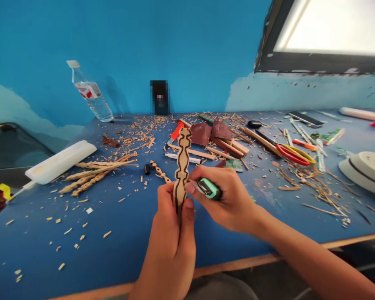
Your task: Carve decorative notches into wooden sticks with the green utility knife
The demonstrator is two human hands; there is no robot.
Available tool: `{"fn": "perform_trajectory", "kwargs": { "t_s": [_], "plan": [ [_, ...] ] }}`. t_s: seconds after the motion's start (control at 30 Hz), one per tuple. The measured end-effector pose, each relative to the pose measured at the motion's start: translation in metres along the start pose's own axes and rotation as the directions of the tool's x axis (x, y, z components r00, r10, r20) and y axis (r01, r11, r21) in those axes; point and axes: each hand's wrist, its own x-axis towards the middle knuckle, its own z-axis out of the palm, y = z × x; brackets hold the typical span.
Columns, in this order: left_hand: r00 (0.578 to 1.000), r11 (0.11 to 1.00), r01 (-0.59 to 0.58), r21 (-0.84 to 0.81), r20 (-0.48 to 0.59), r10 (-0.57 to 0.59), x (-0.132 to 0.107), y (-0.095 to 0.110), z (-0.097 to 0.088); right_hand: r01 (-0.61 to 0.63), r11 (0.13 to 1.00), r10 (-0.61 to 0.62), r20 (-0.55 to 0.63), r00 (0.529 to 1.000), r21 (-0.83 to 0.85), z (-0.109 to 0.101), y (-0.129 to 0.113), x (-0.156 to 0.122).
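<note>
Upright in my left hand (175, 225) is a flat strip of wood (183, 160) with dark wavy lines drawn along both sides and notched, scalloped edges. Fingers and thumb close round its lower end. My right hand (228, 200) grips a mint-green and black utility knife (210, 188). Its blade points left, against or very near the right edge of the strip. The right thumb sits close to the wood, just above the left thumb. Behind the strip lie a white marker (190, 159) and an orange-handled cutter (176, 132). A black marker cap (147, 169) is left of the strip.
Wood shavings litter the blue table (118, 233). Carved sticks (90, 177) and a white power strip (62, 160) lie left, a water bottle (93, 98) behind. Sandpaper (201, 134), red-yellow scissors (295, 154) and a white round device (367, 171) are to the right.
</note>
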Motion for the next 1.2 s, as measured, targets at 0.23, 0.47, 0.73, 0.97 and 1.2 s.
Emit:
{"fn": "perform_trajectory", "kwargs": {
  "t_s": [0.23,0.47,0.73,0.97,1.2],
  "plan": [
    [0.920,0.880,0.341,-0.330,0.310,-0.240,-0.002,0.006,-0.008,0.194,0.981,-0.193,0.188,0.963,0.012,-0.025,0.004,0.005],
    [0.811,0.675,0.555,-0.486,0.496,-0.310,-0.001,0.017,-0.006,0.049,0.979,-0.104,0.285,0.953,0.197,-0.038,0.001,0.009],
    [0.852,0.696,0.516,-0.499,0.379,-0.361,-0.011,0.008,0.015,-0.076,0.974,-0.003,0.348,0.938,0.212,-0.039,0.008,0.012],
    [0.918,0.761,0.082,-0.643,-0.249,-0.309,0.011,0.022,-0.037,0.026,0.988,-0.084,0.390,0.917,0.151,-0.059,-0.008,-0.003],
    [0.921,0.638,0.385,-0.667,0.229,-0.316,0.001,0.019,-0.048,-0.039,0.744,0.284,0.262,0.922,-0.668,-0.079,0.014,-0.001]
  ]
}}
